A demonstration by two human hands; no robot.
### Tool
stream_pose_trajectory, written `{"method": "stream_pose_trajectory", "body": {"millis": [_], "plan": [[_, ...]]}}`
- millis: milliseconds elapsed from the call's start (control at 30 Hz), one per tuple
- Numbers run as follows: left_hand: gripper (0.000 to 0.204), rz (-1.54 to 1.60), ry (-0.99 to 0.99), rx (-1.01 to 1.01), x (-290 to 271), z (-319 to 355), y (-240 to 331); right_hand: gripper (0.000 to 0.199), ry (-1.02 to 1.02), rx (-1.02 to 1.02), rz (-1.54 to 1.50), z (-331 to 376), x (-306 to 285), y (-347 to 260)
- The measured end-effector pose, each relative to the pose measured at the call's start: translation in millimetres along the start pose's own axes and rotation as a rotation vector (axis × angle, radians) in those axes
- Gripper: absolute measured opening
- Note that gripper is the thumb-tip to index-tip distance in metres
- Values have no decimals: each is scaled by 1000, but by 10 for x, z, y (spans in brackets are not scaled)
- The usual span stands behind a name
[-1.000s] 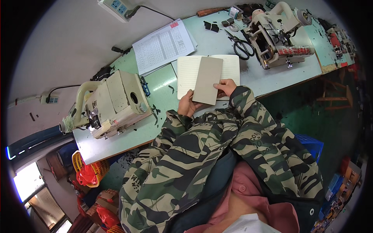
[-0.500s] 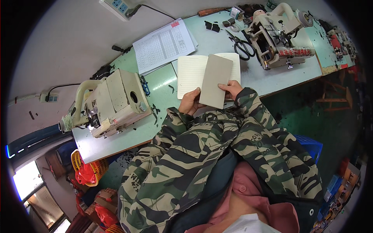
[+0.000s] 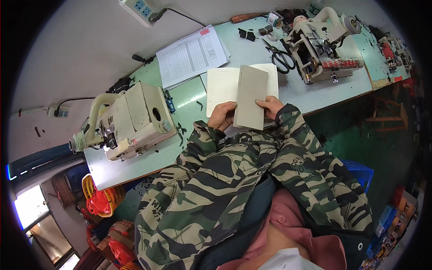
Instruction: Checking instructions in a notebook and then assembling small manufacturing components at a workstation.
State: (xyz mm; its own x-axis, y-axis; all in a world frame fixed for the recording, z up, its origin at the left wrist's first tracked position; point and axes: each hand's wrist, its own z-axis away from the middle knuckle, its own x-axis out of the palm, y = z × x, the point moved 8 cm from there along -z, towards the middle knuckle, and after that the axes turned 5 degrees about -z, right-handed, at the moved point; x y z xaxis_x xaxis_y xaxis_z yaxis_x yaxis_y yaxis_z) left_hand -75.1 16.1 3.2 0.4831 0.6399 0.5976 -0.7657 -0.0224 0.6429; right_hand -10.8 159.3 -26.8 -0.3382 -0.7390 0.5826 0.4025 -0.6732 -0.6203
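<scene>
Between my two hands is a tall, flat, grey-beige folded card (image 3: 252, 92), held tilted slightly over an open notebook (image 3: 221, 90) with lined pages. My left hand (image 3: 221, 116) grips the card's lower left edge, its thumb against the side. From the other side my right hand (image 3: 272, 107) pinches the right edge, thumb on the front face and fingers behind. The card covers the notebook's middle and part of its right page. Whatever is inside the card, if anything, cannot be seen.
Cream sewing machines stand left (image 3: 135, 121) and right (image 3: 321, 49) on the pale green table (image 3: 189, 96). Printed sheets (image 3: 191, 58) lie behind the notebook. Black scissors (image 3: 281, 58) rest by the right machine. A yellow basket (image 3: 114, 198) holds red plastic at the lower left.
The card has come slightly nearer to me and turned a little, so a narrow left side now shows. Both hands keep their hold.
</scene>
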Motion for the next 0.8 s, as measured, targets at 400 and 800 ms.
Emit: {"method": "stream_pose_trajectory", "body": {"millis": [400,800], "plan": [[21,-710,605,539,-511,183,461,28,293,34,349,-83,-336,-83],[20,-314,410,276,-715,93,158,17,290,-159,192,-74,-320,-138]]}}
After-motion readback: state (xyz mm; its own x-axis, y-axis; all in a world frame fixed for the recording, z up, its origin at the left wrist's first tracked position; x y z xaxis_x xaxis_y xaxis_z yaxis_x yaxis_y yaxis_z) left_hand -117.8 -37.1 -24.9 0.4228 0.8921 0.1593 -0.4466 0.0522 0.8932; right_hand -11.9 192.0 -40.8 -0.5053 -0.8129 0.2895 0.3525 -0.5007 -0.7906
